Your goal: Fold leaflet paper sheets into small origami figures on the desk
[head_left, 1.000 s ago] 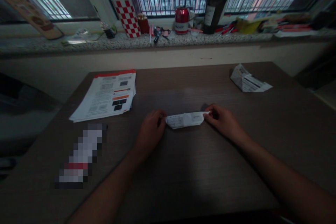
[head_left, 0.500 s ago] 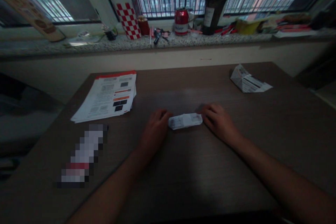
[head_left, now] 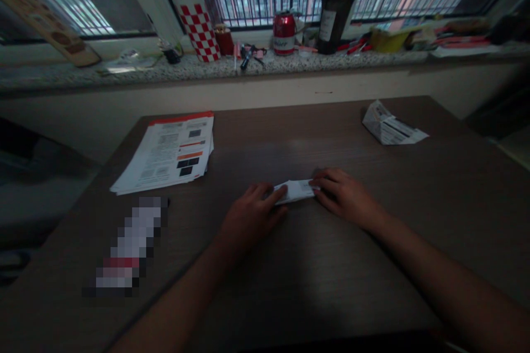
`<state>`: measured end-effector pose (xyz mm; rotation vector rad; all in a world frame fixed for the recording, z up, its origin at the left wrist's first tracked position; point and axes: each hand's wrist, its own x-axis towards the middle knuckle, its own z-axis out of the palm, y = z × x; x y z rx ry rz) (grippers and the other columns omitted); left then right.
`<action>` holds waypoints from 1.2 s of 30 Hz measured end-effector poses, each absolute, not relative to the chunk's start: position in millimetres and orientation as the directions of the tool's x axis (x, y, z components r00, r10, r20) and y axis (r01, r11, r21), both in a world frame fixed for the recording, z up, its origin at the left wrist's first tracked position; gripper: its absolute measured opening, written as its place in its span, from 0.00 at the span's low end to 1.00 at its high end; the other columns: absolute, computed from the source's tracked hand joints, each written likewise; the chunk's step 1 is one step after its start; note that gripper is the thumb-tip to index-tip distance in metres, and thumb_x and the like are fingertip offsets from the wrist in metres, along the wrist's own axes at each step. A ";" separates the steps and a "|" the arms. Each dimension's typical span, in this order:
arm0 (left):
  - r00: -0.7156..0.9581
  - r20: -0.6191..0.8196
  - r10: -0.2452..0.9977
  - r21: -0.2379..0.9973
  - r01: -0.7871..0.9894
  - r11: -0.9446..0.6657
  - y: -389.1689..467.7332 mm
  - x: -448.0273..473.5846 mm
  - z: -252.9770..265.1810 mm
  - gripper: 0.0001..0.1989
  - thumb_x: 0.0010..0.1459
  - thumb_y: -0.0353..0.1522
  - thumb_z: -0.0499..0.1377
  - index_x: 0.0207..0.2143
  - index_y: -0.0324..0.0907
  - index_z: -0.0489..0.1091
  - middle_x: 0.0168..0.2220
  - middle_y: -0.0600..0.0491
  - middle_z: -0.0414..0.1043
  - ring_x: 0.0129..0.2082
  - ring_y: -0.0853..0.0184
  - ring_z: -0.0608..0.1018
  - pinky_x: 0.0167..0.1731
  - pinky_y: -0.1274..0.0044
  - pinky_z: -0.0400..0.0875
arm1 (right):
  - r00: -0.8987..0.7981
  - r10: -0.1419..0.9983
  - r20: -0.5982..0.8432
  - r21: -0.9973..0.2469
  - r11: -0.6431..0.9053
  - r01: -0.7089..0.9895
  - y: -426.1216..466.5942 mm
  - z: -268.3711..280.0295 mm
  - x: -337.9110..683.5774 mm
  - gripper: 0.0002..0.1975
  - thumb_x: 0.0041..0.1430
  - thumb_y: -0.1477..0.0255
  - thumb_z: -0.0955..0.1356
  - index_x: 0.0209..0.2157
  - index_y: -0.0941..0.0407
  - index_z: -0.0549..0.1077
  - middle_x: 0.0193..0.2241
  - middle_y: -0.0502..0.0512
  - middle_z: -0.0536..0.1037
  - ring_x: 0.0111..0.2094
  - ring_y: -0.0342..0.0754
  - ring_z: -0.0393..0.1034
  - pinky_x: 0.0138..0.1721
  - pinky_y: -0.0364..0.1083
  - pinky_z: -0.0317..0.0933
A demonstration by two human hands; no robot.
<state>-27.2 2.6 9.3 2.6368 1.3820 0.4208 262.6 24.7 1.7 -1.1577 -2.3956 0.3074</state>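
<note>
A small folded piece of printed white paper (head_left: 298, 191) lies near the middle of the brown table (head_left: 265, 149), between my two hands. At its left end is my left hand (head_left: 254, 212), with a finger across the top of the paper and the thumb near its front edge. My right hand (head_left: 342, 193) grips the opposite end, its bent fingers covering the corner. The undersides of the fingers are hidden.
A stack of printed sheets (head_left: 165, 154) lies at the back left, with a pixelated long object (head_left: 130, 245) in front. Another folded paper (head_left: 389, 126) rests at the back right. Beyond, the windowsill (head_left: 199, 71) bears a checkered bottle (head_left: 199, 27) and a red can (head_left: 284, 33).
My left hand has moved right, bringing its fingers over the left end of the folded paper. My right fingers have shifted slightly left onto its right end.
</note>
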 end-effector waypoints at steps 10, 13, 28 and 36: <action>0.574 0.188 0.797 0.171 0.780 -0.602 5.6 -25.4 7.9 0.19 0.72 0.33 0.60 0.63 0.48 0.71 0.55 0.44 0.74 0.52 0.53 0.76 0.48 0.63 0.78 | -0.618 0.720 0.316 -0.423 0.690 0.587 27.8 2.6 265.3 0.14 0.73 0.70 0.66 0.56 0.52 0.77 0.52 0.62 0.78 0.55 0.59 0.73 0.56 0.61 0.68; 0.570 0.215 0.793 0.190 0.772 -0.606 5.7 -25.4 8.2 0.18 0.73 0.33 0.58 0.62 0.47 0.71 0.55 0.44 0.75 0.51 0.54 0.77 0.48 0.64 0.78 | -0.644 0.697 0.315 -0.445 0.708 0.549 27.0 6.7 264.2 0.15 0.72 0.72 0.65 0.57 0.52 0.76 0.53 0.62 0.78 0.57 0.58 0.72 0.57 0.61 0.67; 0.526 0.274 0.806 0.320 0.740 -0.591 6.7 -28.1 11.3 0.14 0.75 0.34 0.54 0.57 0.46 0.75 0.51 0.47 0.77 0.48 0.58 0.78 0.48 0.67 0.75 | -0.556 0.772 0.308 -0.578 0.616 0.535 20.7 7.1 258.6 0.17 0.72 0.66 0.69 0.59 0.49 0.77 0.52 0.58 0.83 0.53 0.56 0.79 0.56 0.57 0.72; 0.447 0.345 0.826 0.527 0.636 -0.564 4.6 -29.0 19.7 0.10 0.75 0.34 0.54 0.49 0.44 0.74 0.44 0.50 0.77 0.44 0.63 0.79 0.46 0.73 0.74 | -0.511 0.810 0.286 -0.666 0.552 0.501 14.0 23.8 257.8 0.14 0.73 0.64 0.68 0.55 0.49 0.79 0.49 0.55 0.85 0.49 0.53 0.80 0.52 0.53 0.72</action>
